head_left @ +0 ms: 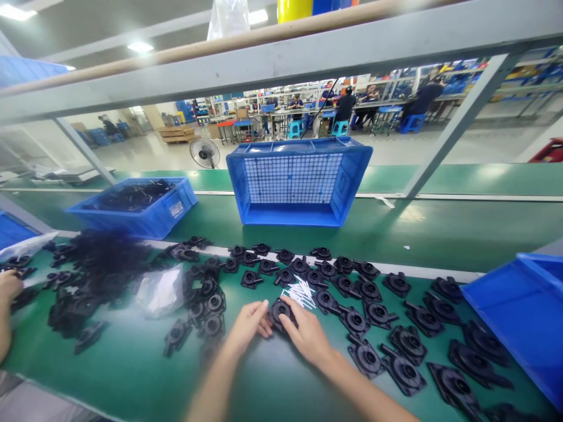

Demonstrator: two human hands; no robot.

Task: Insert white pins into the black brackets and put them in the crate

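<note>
Both of my hands meet over the near middle of the green table. My right hand [305,331] grips a black plastic pump housing [278,310], its thumb over the face. My left hand [248,323] has curled fingers at the housing's left edge; the exact contact of the fingertips is partly hidden. Just beyond the housing lies a small pile of thin white sticks [300,291]. Many similar black housings [354,320] are spread to the right and behind, and others [212,324] lie left of my left hand.
A clear plastic bag [160,291] lies left, beside a blurred heap of black parts [99,264]. Blue bins stand back left [176,202], upended at centre [299,215], and at right [519,299]. Another person's hand [9,285] is at far left. A metal frame beam [281,64] crosses above.
</note>
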